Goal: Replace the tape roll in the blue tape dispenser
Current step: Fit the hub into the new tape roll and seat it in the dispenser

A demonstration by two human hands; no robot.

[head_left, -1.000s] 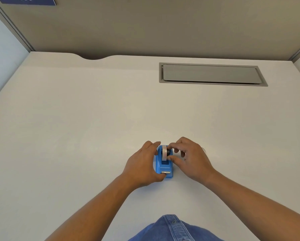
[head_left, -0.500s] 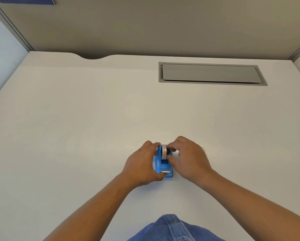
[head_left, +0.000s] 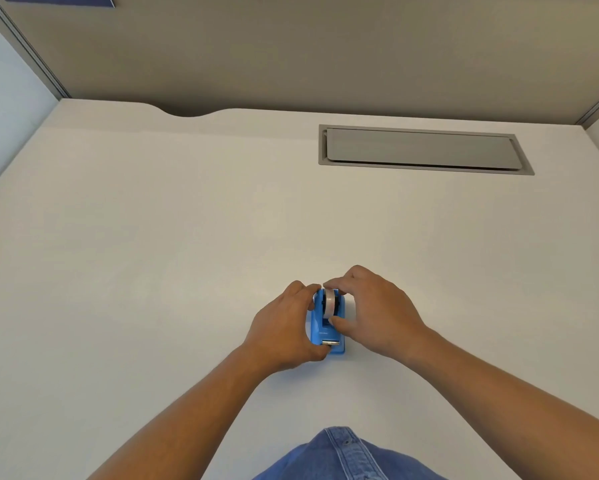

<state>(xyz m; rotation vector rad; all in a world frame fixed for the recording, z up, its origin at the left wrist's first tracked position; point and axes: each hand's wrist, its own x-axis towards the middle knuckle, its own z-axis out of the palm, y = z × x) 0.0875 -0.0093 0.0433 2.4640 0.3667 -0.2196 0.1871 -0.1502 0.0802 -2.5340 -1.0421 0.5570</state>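
Blue tape dispenser on surface, well nearer than the grey hatch; left hand clamps its side, right hand pinches the seated tape roll rim: light, rigid, likely slick, best gripped at edges.

Office cubicle: plain off-white desk with a recessed grey metal cable hatch, enclosed by taupe partition panels.

Blue dispenser (whitish tape)
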